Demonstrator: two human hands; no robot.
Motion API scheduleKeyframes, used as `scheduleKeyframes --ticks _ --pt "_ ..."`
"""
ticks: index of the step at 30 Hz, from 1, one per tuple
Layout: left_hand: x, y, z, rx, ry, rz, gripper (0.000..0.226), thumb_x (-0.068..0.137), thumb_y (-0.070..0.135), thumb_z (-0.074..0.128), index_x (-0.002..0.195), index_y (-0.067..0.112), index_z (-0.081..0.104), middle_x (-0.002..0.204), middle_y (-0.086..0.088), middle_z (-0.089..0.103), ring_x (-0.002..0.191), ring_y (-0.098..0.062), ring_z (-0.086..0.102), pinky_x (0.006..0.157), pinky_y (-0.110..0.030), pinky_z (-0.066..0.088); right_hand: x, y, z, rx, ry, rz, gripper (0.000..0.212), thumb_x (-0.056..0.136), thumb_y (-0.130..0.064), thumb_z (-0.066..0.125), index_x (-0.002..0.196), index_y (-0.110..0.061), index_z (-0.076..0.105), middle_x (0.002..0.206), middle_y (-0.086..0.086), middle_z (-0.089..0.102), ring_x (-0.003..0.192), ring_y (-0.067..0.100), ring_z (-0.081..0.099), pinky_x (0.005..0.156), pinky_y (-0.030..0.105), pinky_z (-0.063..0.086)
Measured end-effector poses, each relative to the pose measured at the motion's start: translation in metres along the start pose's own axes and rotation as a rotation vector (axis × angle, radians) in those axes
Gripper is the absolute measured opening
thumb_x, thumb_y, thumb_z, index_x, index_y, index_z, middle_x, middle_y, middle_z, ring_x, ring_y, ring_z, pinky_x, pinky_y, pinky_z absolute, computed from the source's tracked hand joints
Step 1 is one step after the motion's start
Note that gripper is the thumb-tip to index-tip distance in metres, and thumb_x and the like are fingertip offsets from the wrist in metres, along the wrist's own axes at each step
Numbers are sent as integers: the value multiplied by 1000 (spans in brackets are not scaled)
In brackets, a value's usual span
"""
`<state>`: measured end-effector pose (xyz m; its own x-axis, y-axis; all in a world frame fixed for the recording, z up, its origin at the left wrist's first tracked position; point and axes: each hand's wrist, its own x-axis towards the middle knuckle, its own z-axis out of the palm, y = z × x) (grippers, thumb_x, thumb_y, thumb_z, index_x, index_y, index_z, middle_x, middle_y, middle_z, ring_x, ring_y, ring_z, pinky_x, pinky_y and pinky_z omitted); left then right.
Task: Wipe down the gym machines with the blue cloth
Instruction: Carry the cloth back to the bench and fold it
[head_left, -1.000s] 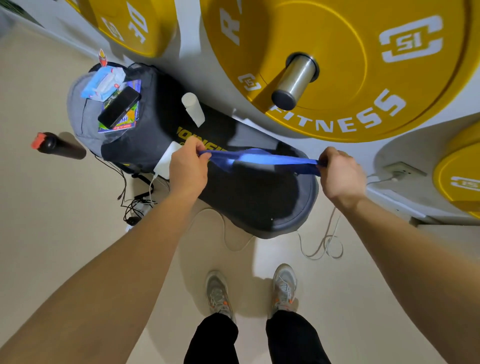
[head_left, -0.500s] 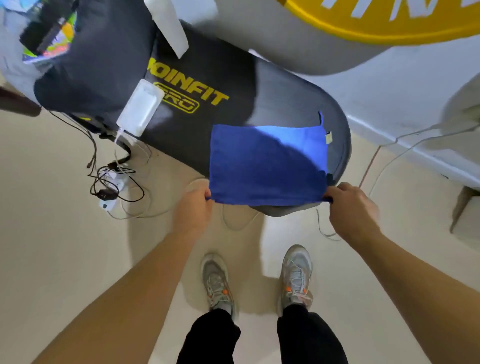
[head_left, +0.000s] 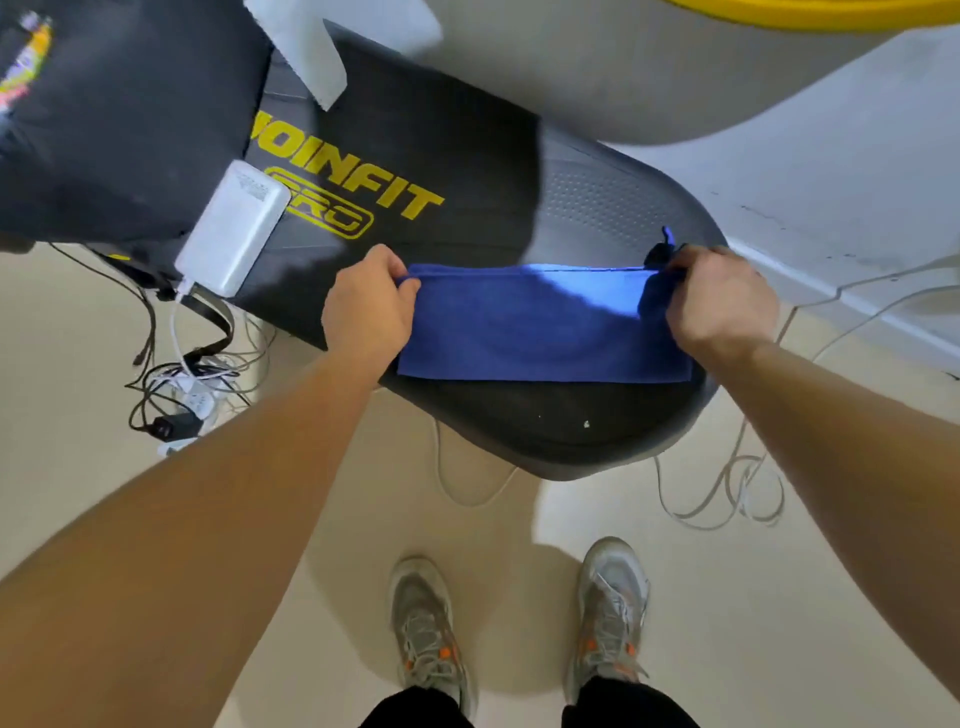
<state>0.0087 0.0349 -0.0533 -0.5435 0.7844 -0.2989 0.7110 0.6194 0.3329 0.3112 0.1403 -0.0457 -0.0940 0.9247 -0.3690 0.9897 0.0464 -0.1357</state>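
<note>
We see the blue rectangular microfibre cloth lying flat across the near right end of the black padded bench, its lower edge just short of the bench's near edge. The left grip pinches the cloth's far left corner with curled fingers. The right grip is clenched on the far right corner, where a small dark tab stands up beside the knuckles.

Left of the cloth, on the bench's near edge, lies a white slab-shaped power bank, apart from the left grip. A white lead runs from it over the edge to a tangle of black and white cables and plugs on the beige floor. A dark cloth bundle covers the bench's left end, with a blurred, bright printed item at its far left. A white object, too blurred for us to name, rests along the far edge.

Under the bench's right end, a thin white cord lies in loose loops on the floor. The rim of a yellow weight plate shows at the top. Two grey trainers with orange accents stand on the floor in front of the near edge.

In yellow on the padding we read "OINFIT", with its first letter cut off by the bundle, and below it "PRO" in an outlined box. The print on the power bank is too small to read.
</note>
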Motion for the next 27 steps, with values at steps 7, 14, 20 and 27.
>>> scheduleKeyframes --ticks 7,14,20,27 --pt "11 2 7 270 -27 244 20 97 29 59 116 24 57 122 -6 46 113 -24 46 79 -38 49 -50 -52 42 -32 347 -297 19 78 -14 60 96 -11 64 96 16 58 83 38 55 67 45 47" --pt "15 5 -17 -182 -166 32 9 87 24 72 89 23 63 76 6 65 70 -10 64 69 -28 52 -109 -189 86 201 -76 -163 63 76 -71 61 116 -22 54 112 0 52 103 22 51 84 39 39" --pt "3 8 -41 -288 -238 -12 11 86 17 75 91 18 65 75 -1 69 59 -10 68 60 -25 59 -105 -200 87 230 -42 -74 37 89 -42 63 115 -19 52 114 5 57 106 26 56 87 43 43" --pt "-21 76 -35 -526 -223 -69 18 84 16 76 91 21 60 86 -4 68 71 -16 71 50 -21 54 -117 -102 15 608 -32 -80 25 88 -12 62 113 -13 60 97 5 67 87 26 61 76 33 48"
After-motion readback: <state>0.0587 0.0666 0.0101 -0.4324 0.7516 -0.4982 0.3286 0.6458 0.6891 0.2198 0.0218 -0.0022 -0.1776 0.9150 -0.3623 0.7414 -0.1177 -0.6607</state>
